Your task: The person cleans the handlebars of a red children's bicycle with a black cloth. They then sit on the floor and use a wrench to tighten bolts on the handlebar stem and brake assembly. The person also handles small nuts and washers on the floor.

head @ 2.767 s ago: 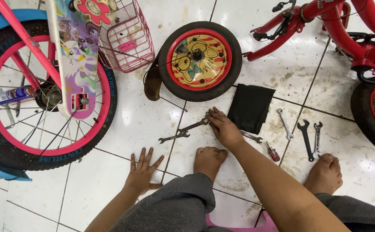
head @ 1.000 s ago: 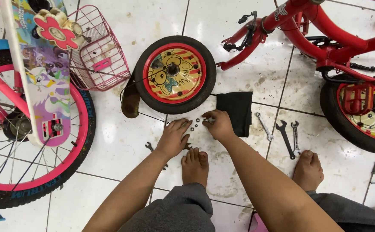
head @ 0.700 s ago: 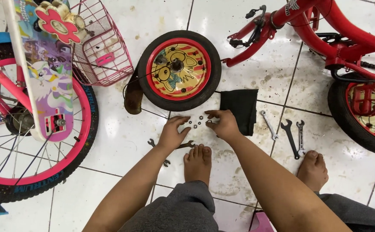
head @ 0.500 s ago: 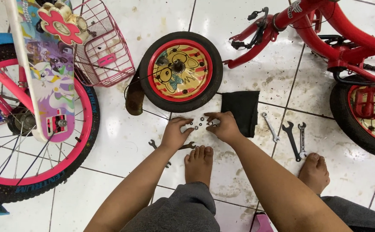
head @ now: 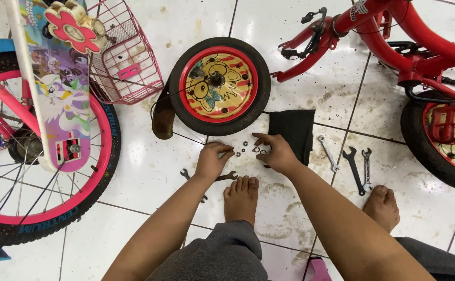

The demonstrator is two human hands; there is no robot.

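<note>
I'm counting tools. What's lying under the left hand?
A wrench pokes out beneath the left hand, its other end showing left of the wrist. Its middle is covered.

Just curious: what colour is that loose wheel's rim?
Red, around a yellow cartoon disc, on the loose wheel; head view.

white tiled floor, wheel, spanners, nuts

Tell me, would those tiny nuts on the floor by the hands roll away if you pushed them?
Probably they would slide or skitter: the small nuts and washers lie flat on smooth, glossy tile. The round washers might roll if tipped on edge. They look tiny beside the left hand and right hand, so likely light and easy to drop.
</note>
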